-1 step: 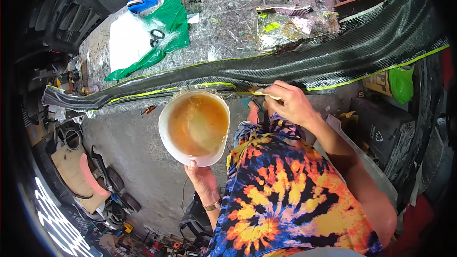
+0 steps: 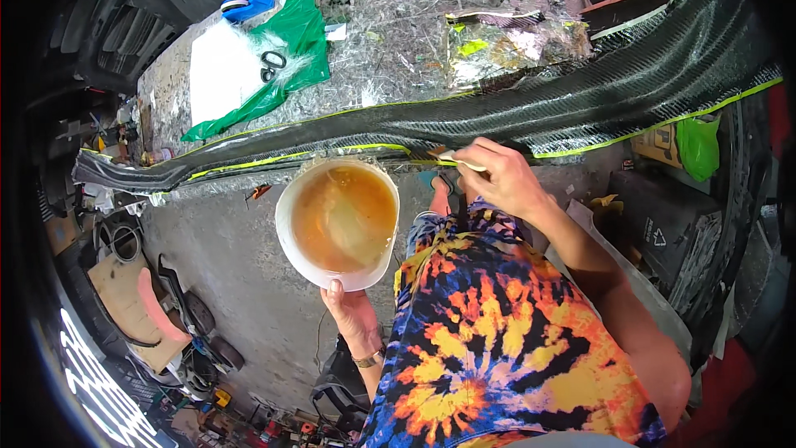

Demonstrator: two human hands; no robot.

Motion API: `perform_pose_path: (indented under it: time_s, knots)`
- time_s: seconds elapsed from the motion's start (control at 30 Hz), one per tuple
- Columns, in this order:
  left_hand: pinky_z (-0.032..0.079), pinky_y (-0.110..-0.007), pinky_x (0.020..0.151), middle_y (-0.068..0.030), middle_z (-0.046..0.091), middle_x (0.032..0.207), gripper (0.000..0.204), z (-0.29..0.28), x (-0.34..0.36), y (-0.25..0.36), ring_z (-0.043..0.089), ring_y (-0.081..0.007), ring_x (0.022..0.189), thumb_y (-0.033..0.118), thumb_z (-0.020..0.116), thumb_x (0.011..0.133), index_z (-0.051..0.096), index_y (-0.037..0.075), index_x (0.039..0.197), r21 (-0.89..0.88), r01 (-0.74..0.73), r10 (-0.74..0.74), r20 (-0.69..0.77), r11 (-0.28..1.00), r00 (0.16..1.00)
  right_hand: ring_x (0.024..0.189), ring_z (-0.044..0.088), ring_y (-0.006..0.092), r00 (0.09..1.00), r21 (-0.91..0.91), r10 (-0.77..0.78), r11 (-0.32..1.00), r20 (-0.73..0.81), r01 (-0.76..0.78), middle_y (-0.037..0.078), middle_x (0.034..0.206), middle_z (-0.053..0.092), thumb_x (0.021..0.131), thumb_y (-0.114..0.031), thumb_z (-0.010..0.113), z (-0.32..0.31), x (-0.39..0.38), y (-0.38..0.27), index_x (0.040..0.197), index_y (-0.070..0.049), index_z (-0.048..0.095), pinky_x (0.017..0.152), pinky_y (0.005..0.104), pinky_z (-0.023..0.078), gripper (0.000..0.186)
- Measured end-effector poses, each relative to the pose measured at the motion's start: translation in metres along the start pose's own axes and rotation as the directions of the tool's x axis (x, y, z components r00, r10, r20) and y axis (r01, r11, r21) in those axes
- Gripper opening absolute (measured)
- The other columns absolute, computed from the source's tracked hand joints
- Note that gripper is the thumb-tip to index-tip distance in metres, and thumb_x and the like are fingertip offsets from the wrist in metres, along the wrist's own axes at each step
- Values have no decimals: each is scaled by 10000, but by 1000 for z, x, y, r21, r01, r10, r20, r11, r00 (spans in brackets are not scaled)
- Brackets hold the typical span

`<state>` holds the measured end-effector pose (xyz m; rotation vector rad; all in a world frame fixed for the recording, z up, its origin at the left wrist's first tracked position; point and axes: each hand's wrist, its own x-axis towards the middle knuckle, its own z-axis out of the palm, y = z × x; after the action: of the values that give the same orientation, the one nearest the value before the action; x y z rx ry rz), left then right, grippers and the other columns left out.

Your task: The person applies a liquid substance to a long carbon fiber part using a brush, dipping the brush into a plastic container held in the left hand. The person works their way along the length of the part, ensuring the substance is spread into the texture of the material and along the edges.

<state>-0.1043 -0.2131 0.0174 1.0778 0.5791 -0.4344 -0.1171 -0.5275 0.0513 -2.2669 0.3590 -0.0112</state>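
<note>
Below, in the head view, a white tub is held up by the left hand from underneath. The thumb is laid on the near rim of the tub; the other fingers are hidden under it, so their spread cannot be told. The tub is filled with an amber, cloudy liquid. A watch is worn on the left wrist.

A brush with a pale handle is pinched by the right hand. The fingers are curled and pressed together around the handle, and the thumb is set against it. The brush tip is laid on the near edge of a long black panel, just right of the tub. If bristles are there, they are too small to be seen.

The panel is made of woven dark cloth and is edged with a yellow-green strip. It is stretched across the picture from the left to the upper right, and it is rested on a bench covered with shiny, wrinkled film.

On the bench, behind the panel, a green bag is seen, and black scissors are laid on it beside a white sheet. A blue tape holder is placed further back.

A tie-dye shirt is worn by the person. Grey floor is seen under the tub.
</note>
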Motion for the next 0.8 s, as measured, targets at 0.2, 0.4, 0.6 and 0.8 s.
perform_pose_path:
  time_s: [0.2, 0.4, 0.6, 0.8]
  knots:
    - [417, -406, 1007, -108, 487, 1370, 674, 4, 6, -4, 497, -239, 1229, 384, 644, 858, 401, 35, 1381, 15, 6, -6, 7, 1000, 1000, 794, 633, 357, 994, -75, -109, 991, 11, 110, 164, 907, 647, 888, -147, 610, 40, 35, 25, 1004, -37, 635, 672, 425, 514, 162]
    - [425, -405, 1001, -108, 492, 1365, 670, 1, 6, -6, 506, -240, 1220, 377, 648, 852, 406, 38, 1378, -25, 1, 0, 12, 1000, 1000, 718, 639, 374, 1000, -288, -6, 958, 26, 14, 165, 761, 636, 884, -152, 571, 12, 12, 15, 886, -43, 576, 621, 465, 515, 109]
    - [438, -402, 1002, -105, 503, 1348, 651, 4, 22, -17, 516, -241, 1209, 362, 666, 840, 435, 31, 1351, -22, 8, -7, 61, 1000, 998, 661, 656, 307, 980, -226, -81, 973, -182, 38, 106, 803, 659, 867, -150, 617, 4, 3, 5, 909, -65, 635, 581, 392, 530, 96]
    - [450, -398, 1001, -109, 488, 1360, 642, 12, 23, -14, 505, -241, 1225, 353, 668, 840, 438, 23, 1341, -34, 18, -13, 142, 999, 990, 690, 653, 353, 994, -312, -22, 950, -103, -11, 165, 808, 650, 892, -148, 567, 28, 11, 24, 844, -26, 559, 627, 442, 534, 131]
